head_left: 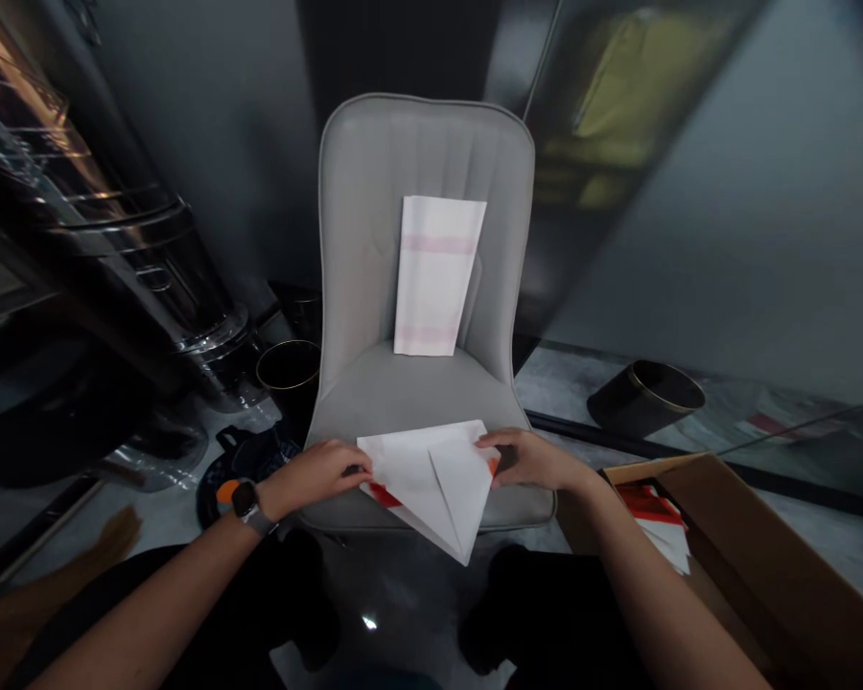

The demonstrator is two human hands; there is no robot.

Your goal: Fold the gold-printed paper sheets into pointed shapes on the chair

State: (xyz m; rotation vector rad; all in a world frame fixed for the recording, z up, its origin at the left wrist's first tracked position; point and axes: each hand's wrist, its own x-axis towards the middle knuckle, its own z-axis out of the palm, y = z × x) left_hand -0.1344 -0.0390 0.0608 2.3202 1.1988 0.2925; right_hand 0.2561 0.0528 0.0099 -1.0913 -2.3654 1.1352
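A partly folded white paper (409,460) with red patches on its underside lies over the front of a grey chair seat (395,388), its pointed flap toward me. Its left corner is pinched by my left hand (335,467), which has a watch on the wrist. On the right, my right hand (528,460) grips the other corner beside a small red-orange patch. A stack of white folded paper (438,278) with faint pink bands leans upright against the chair's backrest (360,220).
An open cardboard box (769,537) with red and white papers (658,527) stands at the lower right. Black bins stand right (643,398) and left (291,369) of the chair. A dark bag (248,460) lies on the floor at left.
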